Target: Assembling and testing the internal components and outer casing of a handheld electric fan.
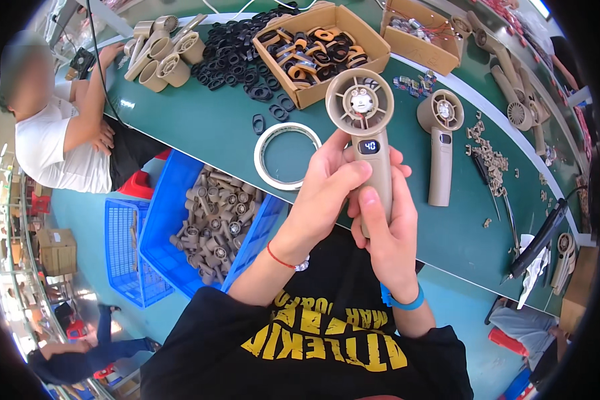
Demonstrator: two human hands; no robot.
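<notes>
Both my hands are wrapped round the handle of a beige handheld fan [379, 167], held upright above the table edge. Its round head faces me, with a white hub in the middle, and a small display on the neck is lit. My left hand [330, 183] grips the upper handle, its thumb on the front just below the display. Lower down, my right hand [390, 227] closes on the handle with its thumb laid along the front. A second beige fan [441, 147] lies on the green table to the right of the held one.
A roll of white tape [263, 160] lies left of my hands. Behind it are a cardboard box [303, 97] of black and orange rings and loose black rings [237, 50]. A black electric screwdriver [540, 243] lies at right. A blue crate [160, 230] of fan parts stands below; a person [60, 133] sits at left.
</notes>
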